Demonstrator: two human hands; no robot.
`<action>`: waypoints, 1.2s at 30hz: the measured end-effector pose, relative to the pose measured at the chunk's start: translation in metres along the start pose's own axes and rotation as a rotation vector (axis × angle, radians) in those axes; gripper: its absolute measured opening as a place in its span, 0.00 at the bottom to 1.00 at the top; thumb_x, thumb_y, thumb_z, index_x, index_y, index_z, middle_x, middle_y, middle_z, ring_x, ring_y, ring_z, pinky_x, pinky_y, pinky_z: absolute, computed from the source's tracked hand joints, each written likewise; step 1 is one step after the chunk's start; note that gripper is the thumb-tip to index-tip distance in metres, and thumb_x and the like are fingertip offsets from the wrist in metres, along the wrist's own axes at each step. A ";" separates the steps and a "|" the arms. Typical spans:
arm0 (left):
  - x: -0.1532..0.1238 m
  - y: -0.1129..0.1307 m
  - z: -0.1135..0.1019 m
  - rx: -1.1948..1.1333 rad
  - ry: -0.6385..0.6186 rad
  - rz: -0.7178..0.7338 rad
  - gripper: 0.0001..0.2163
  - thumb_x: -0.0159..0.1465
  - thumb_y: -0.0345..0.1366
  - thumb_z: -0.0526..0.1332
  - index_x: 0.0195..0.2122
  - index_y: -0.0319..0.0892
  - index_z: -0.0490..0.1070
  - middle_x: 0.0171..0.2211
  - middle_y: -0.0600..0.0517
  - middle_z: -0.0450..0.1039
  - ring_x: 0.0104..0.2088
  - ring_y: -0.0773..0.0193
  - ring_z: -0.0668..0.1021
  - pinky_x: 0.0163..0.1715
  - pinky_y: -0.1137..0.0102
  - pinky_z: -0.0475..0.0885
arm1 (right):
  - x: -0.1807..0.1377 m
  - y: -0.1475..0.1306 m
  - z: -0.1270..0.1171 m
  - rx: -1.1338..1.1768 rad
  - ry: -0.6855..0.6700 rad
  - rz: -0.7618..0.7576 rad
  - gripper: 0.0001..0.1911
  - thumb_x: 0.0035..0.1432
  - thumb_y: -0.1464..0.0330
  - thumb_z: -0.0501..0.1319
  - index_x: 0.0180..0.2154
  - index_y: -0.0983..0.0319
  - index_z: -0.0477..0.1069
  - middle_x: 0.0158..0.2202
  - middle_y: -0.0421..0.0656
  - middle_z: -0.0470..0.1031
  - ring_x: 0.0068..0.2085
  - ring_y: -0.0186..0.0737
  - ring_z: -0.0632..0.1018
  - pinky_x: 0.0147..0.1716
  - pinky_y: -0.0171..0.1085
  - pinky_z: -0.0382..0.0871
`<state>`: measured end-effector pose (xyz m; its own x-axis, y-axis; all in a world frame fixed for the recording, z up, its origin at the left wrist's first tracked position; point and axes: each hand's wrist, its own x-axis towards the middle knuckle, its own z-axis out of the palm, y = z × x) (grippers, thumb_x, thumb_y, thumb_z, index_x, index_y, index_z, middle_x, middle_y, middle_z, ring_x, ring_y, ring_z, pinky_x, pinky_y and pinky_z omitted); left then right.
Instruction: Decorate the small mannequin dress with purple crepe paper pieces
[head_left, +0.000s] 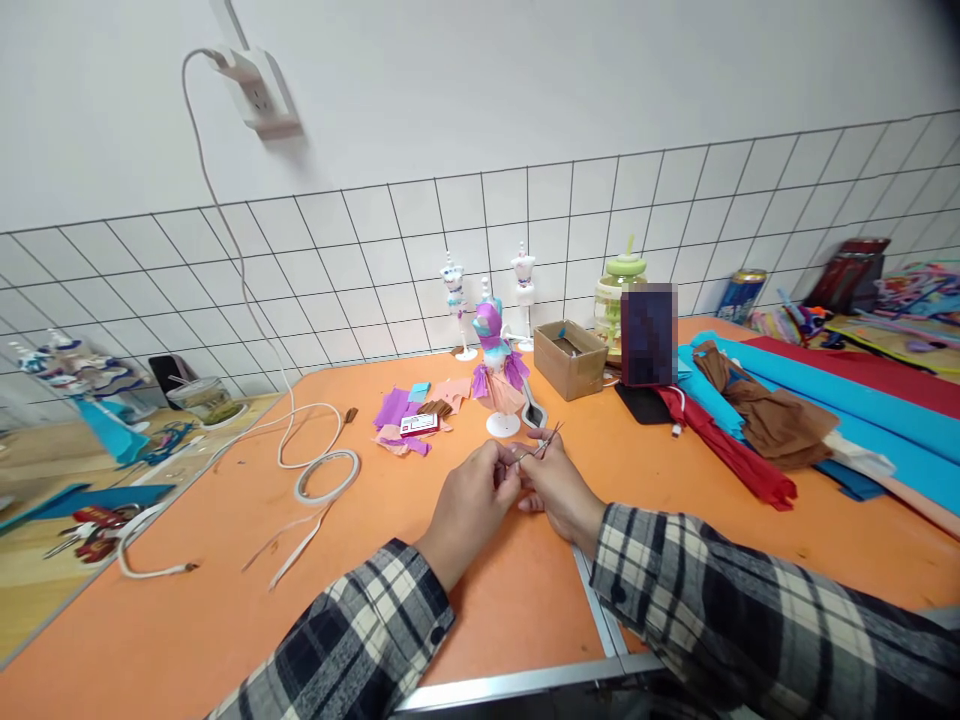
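My left hand (478, 492) and my right hand (556, 482) meet over the orange table (390, 590), close to its front edge. A thin pointed metal tool (553, 438) sticks up from the fingers of my right hand; its exact kind is unclear. My left thumb and forefinger are pinched together beside it, and what lies in that pinch is too small to make out. Just beyond my hands stands a small dress form (491, 335) on a white round base, dressed in purple, blue and peach crepe paper. A dark-rimmed grey tool (534, 408) lies partly behind it.
Paper scraps (394, 408) and a small red-and-white box (420, 425) lie left of the dress form. Two white dress forms, a cardboard box (571, 360) and a propped tablet (646, 340) stand behind. Tape (328, 478) and a cable are left; crepe rolls (847, 390) are right.
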<state>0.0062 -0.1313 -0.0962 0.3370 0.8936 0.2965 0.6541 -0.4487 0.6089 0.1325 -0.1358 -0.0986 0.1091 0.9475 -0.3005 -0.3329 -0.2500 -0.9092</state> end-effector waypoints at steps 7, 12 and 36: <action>0.015 -0.036 -0.019 -0.160 0.108 -0.119 0.03 0.61 0.35 0.58 0.32 0.43 0.66 0.26 0.54 0.69 0.28 0.63 0.73 0.29 0.69 0.65 | -0.017 0.006 -0.003 -0.280 -0.219 -0.141 0.36 0.52 0.69 0.62 0.58 0.49 0.48 0.67 0.51 0.53 0.30 0.34 0.81 0.12 0.29 0.67; 0.009 -0.030 -0.025 -0.431 0.095 -0.064 0.15 0.62 0.45 0.62 0.46 0.42 0.72 0.32 0.53 0.68 0.35 0.61 0.74 0.36 0.67 0.72 | -0.002 0.005 -0.014 -0.539 -0.289 -0.301 0.41 0.51 0.75 0.59 0.63 0.52 0.47 0.57 0.49 0.67 0.25 0.27 0.72 0.19 0.28 0.63; 0.013 -0.028 -0.027 -0.643 -0.360 0.067 0.15 0.66 0.46 0.60 0.31 0.38 0.72 0.28 0.51 0.74 0.28 0.66 0.75 0.31 0.71 0.69 | -0.017 -0.001 -0.012 -0.438 -0.719 -0.098 0.60 0.52 0.74 0.63 0.70 0.48 0.22 0.45 0.45 0.68 0.34 0.35 0.73 0.21 0.28 0.64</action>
<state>-0.0261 -0.1071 -0.0895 0.6362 0.7557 0.1554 0.1355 -0.3077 0.9418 0.1424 -0.1536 -0.0961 -0.5528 0.8281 -0.0933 0.0559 -0.0748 -0.9956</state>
